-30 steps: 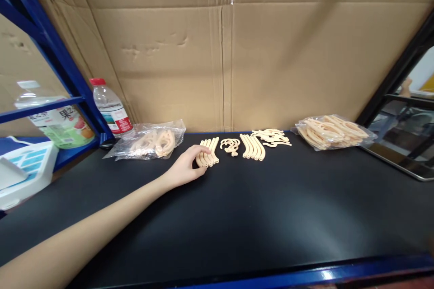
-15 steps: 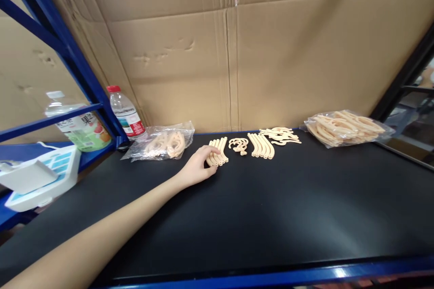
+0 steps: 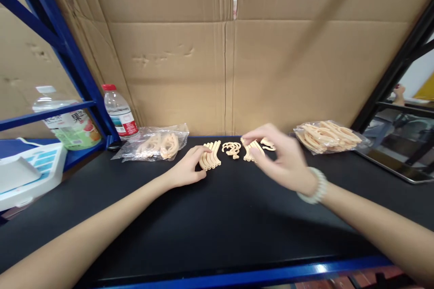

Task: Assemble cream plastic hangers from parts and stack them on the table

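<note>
My left hand (image 3: 186,168) rests on the black table at the left row of curved beige strips (image 3: 213,157). Its thumb and fingers close around the ends of the leftmost strips. Somewhat blurred, my right hand (image 3: 283,160) hovers at the right row of curved beige strips (image 3: 250,157), thumb and fingers apart, nothing visible between them. It covers part of that row. Between the two rows lies a small heap of thin, hooked beige pieces (image 3: 231,149). More flat beige pieces (image 3: 268,144) show behind my right hand, partly hidden.
A clear bag of beige pieces (image 3: 158,144) lies at left; another bag (image 3: 328,136) lies at right. Two bottles, one red-capped (image 3: 120,110) and one green-labelled (image 3: 69,122), stand by the blue frame (image 3: 56,40). A white-and-blue device (image 3: 37,171) sits far left. Cardboard (image 3: 169,76) backs the table.
My right hand has come in from the right and reached the right row. My left hand stays at the left row. The view has shifted slightly.
</note>
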Demonstrator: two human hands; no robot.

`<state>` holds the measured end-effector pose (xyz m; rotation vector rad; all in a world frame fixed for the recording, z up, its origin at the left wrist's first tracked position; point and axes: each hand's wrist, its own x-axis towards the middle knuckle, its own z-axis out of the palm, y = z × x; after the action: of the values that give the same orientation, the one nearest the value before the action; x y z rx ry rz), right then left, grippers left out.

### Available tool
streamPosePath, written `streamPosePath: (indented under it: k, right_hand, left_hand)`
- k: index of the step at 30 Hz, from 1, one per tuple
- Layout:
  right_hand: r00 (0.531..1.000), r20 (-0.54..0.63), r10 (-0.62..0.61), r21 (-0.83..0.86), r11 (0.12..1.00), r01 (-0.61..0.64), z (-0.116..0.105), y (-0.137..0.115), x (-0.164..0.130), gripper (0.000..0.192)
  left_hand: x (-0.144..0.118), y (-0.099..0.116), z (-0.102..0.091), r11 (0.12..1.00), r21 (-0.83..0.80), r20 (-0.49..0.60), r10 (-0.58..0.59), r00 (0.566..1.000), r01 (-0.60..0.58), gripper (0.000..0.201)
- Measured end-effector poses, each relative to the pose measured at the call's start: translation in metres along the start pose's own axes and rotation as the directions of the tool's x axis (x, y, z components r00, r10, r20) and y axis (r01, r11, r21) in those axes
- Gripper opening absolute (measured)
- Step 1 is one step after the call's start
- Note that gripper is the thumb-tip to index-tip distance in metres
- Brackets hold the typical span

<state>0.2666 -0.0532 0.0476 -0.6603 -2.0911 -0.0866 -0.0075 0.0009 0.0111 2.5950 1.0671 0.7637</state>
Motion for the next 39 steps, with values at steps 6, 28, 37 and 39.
streamPosePath:
  k: [6, 28, 37, 39]
  right_hand:
    - [0.977, 0.212, 0.023, -0.225, 0.974, 0.026, 0.037, 0.052, -0.005, 0.021]
    - [0.857, 0.511, -0.072, -0.335, 0.901, 0.275, 0.052, 0.088, 0.020, 0.020]
    - [0.985, 0.171, 0.016, -0.252, 0.967, 0.028, 0.040, 0.091, 0.017, 0.016]
    - [0.994, 0.031, 0.102, -0.207, 0.974, -0.093, 0.036, 0.081, 0.011, 0.018]
  left_hand:
    - [-0.003, -0.001, -0.017, 0.985, 0.151, 0.094, 0.069, 0.993, -0.083, 0.043]
    - [0.001, -0.005, -0.016, 0.879, 0.378, 0.179, 0.237, 0.955, -0.289, 0.023]
    - [0.000, -0.009, -0.010, 0.840, 0.457, 0.179, 0.236, 0.955, -0.293, 0.026]
    - [0.000, -0.008, -0.009, 0.830, 0.479, 0.163, 0.236, 0.958, -0.286, 0.027]
